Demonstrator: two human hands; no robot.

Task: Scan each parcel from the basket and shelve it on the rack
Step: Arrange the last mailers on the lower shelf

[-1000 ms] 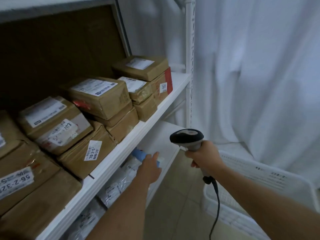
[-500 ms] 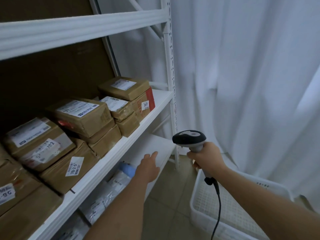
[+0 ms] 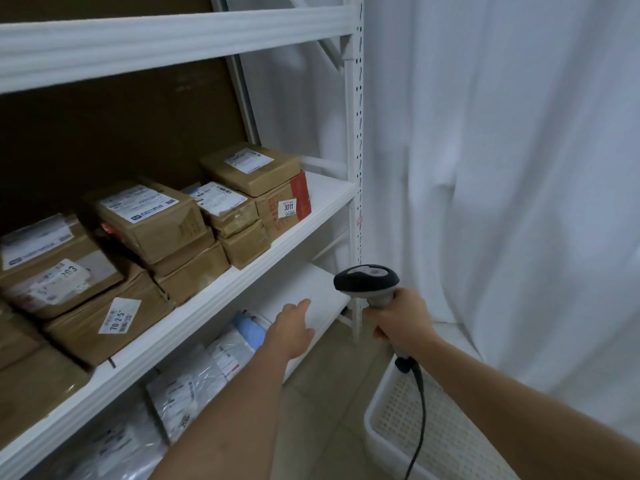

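Now: left hand (image 3: 290, 332) empty, fingers loosely extended over lower rack (image 3: 180, 327) shelf; right hand (image 3: 401, 320) fingers wrapped round scanner (image 3: 367, 282) handle above white basket (image 3: 446, 441).

Rack (image 3: 180, 46) white. Boxes (image 3: 149, 220) on it brown, white labels; one box (image 3: 289, 206) red-sided. Below, bags (image 3: 194, 386) white, one blue (image 3: 249, 330). Scanner (image 3: 367, 282) black-grey, cable black. Basket (image 3: 440, 441) white, perforated. Curtain (image 3: 502, 168) white.

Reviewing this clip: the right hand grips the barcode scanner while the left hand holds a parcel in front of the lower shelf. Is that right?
Not quite. In the head view the left hand holds nothing; it is open, fingers extended, in front of the lower shelf. The right hand does grip the barcode scanner.
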